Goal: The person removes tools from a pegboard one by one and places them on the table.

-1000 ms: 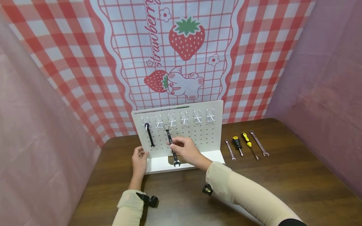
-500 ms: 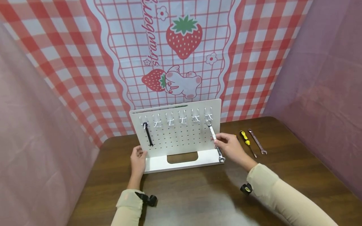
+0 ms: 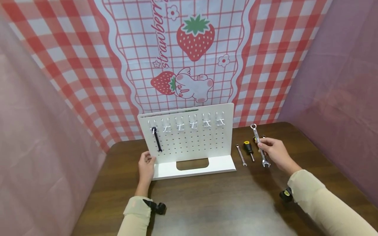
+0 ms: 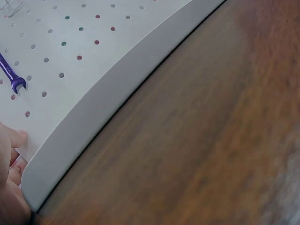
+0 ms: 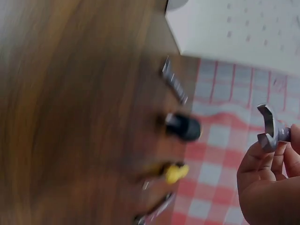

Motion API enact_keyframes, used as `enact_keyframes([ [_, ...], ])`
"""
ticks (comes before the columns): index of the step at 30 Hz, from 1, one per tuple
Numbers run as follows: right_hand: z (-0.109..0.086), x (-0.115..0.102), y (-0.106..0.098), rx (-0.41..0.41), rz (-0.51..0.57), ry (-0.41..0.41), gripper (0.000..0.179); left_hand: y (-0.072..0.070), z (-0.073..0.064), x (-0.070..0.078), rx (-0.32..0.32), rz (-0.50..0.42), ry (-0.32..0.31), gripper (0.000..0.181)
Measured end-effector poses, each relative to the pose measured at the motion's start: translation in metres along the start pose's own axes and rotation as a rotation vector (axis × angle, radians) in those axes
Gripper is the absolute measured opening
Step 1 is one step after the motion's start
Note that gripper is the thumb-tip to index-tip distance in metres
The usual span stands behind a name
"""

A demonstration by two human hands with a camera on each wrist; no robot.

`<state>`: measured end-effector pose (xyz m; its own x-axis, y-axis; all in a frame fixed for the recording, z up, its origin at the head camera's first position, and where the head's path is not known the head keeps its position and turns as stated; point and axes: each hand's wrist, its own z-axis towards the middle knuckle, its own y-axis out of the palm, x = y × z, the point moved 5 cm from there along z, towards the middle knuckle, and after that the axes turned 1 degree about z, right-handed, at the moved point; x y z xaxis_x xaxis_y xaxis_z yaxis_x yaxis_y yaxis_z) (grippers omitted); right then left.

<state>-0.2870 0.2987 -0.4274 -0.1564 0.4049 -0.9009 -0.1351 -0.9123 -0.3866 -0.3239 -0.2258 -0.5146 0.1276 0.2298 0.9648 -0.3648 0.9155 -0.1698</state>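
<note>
My right hand [image 3: 276,152] pinches a silver combination wrench [image 3: 256,131] around its middle, ring end up and open end down, raised over the tools at the right. In the right wrist view the open end of the wrench [image 5: 268,129] juts past my fingers. My left hand [image 3: 146,167] grips the lower left edge of a white pegboard [image 3: 192,144], thumb on its front. From the leftmost hook hangs a dark wrench [image 3: 157,140], purplish in the left wrist view.
Right of the board lie a small wrench [image 3: 241,155], a black stubby screwdriver [image 3: 248,148], a yellow screwdriver [image 5: 176,173] and another wrench [image 5: 159,207]; my right hand partly covers the last two in the head view. Several white hooks [image 3: 206,123] line the board's top.
My right hand has carried the silver wrench rightward, from in front of the pegboard, past its right edge, to over the loose tools. The left hand stays on the board's edge.
</note>
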Motion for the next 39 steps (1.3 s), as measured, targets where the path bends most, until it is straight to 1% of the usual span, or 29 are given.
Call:
enact_keyframes([
  [2, 0.004, 0.009, -0.010, 0.001, -0.016, 0.034, 0.032, 0.000, 0.000, 0.000, -0.001, 0.001, -0.004, 0.029],
  [5, 0.011, 0.025, -0.023, 0.011, -0.073, 0.072, 0.035, -0.001, 0.000, 0.000, 0.001, -0.004, -0.001, 0.029],
  [9, 0.018, 0.048, -0.042, 0.052, -0.217, 0.091, 0.035, 0.000, 0.000, 0.001, 0.001, -0.004, 0.004, 0.029],
  [12, 0.022, 0.061, -0.052, 0.058, -0.314, 0.106, 0.035, 0.000, -0.001, 0.000, 0.001, 0.002, 0.008, 0.028],
  [13, 0.023, 0.064, -0.055, 0.053, -0.331, 0.107, 0.035, -0.001, -0.003, 0.006, -0.003, 0.004, 0.006, 0.028],
  [16, 0.028, 0.073, -0.062, 0.031, -0.366, 0.120, 0.035, -0.001, -0.003, 0.007, 0.000, 0.003, 0.016, 0.027],
  [19, 0.035, 0.081, -0.067, 0.021, -0.397, 0.124, 0.033, -0.002, -0.003, 0.008, 0.008, -0.003, 0.023, 0.027],
  [20, 0.037, 0.084, -0.069, 0.017, -0.408, 0.132, 0.033, -0.001, 0.000, 0.002, 0.011, -0.004, 0.025, 0.027],
  [21, 0.039, 0.086, -0.071, 0.017, -0.418, 0.137, 0.032, -0.001, 0.000, 0.003, 0.011, -0.006, 0.021, 0.027],
  [26, 0.040, 0.097, -0.077, 0.001, -0.454, 0.206, 0.033, 0.000, -0.001, 0.002, 0.008, -0.004, 0.012, 0.028],
  [30, 0.038, 0.105, -0.078, -0.013, -0.460, 0.251, 0.034, 0.001, 0.000, 0.002, 0.012, -0.009, 0.019, 0.028],
  [34, 0.040, 0.107, -0.077, -0.002, -0.475, 0.255, 0.033, 0.001, 0.001, 0.001, 0.005, -0.020, 0.014, 0.028],
  [39, 0.043, 0.107, -0.077, 0.024, -0.518, 0.229, 0.033, 0.001, 0.002, -0.002, -0.001, -0.013, 0.007, 0.028],
])
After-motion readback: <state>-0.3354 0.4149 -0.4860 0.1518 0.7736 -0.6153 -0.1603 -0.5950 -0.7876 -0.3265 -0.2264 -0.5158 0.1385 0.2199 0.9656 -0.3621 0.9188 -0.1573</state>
